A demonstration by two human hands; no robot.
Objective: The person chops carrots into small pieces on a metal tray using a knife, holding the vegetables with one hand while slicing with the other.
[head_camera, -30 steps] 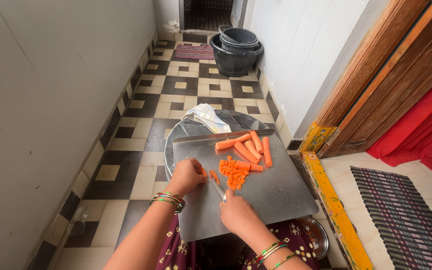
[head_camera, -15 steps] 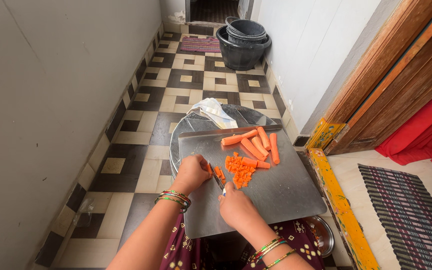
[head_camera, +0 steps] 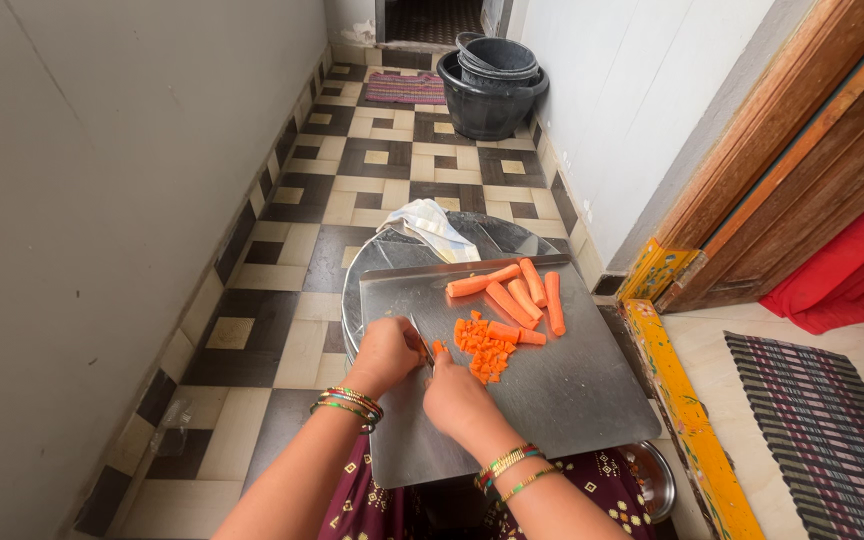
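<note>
Both hands meet on a steel tray (head_camera: 562,400): left hand (head_camera: 387,352) pins an orange carrot piece (head_camera: 439,348), right hand (head_camera: 455,397) grips a knife (head_camera: 421,335) beside diced carrot (head_camera: 484,352).

Single head-worn view; looks steeply down and forward from above the steel tray (head_camera: 572,400); close to it; tiled corridor floor (head_camera: 372,170) recedes beyond.

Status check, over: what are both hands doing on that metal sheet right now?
Left hand pinning a carrot piece. Right hand gripping a knife, blade at the piece. Diced carrot pile beside; nothing blocking.
</note>
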